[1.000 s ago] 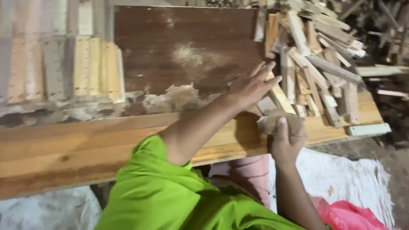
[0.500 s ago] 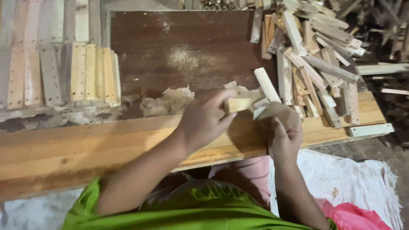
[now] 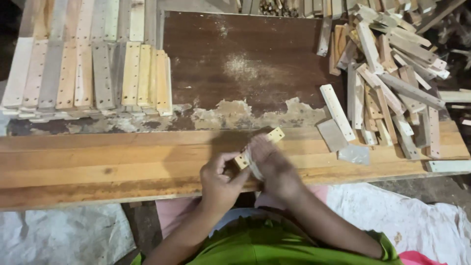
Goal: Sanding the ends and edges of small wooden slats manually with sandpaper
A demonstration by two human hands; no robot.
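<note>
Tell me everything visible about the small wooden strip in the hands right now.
The wooden strip is a short, flat, pale yellowish slat with small drilled holes near both ends. It lies tilted, its far end up-right, over the light plank at the bench's front edge. The left hand pinches its near end; the right hand covers its middle.

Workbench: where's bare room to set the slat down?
Free: the dark board between the stacked slats and the loose pile, and the plank edge beside the left hand. Crowded: the right side, around the sandpaper scraps.
</note>
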